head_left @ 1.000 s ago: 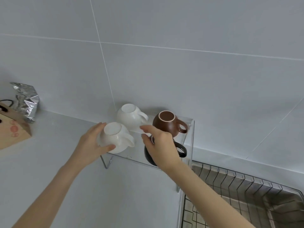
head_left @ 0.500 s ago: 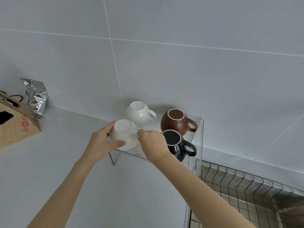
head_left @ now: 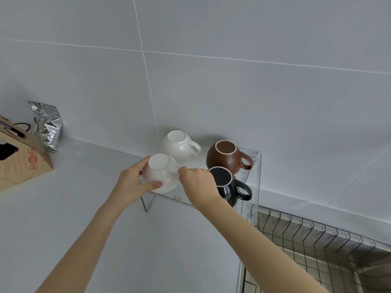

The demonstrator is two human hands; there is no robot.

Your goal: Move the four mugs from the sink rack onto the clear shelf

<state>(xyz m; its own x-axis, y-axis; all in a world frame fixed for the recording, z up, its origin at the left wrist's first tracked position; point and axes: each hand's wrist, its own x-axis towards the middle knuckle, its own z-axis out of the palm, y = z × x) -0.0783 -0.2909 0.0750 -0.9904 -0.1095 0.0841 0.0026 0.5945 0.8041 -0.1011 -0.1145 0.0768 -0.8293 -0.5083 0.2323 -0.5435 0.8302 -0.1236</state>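
Note:
Several mugs stand upside down on the clear shelf [head_left: 257, 166]. A white mug [head_left: 176, 144] is at the back left, a brown mug [head_left: 226, 157] at the back right, and a black mug [head_left: 230, 185] at the front right. At the front left is a second white mug [head_left: 160, 172]. My left hand [head_left: 135, 185] wraps around this mug's left side. My right hand [head_left: 197, 185] pinches it on the right, where its handle is hidden under my fingers.
The wire sink rack [head_left: 317, 248] lies at the lower right, past the shelf's end. A brown cardboard box [head_left: 19, 159] and a crumpled foil bag [head_left: 46, 123] stand on the white counter at far left. A tiled wall rises behind.
My right hand left the black mug and moved left onto the front white mug. My left hand stays on that mug.

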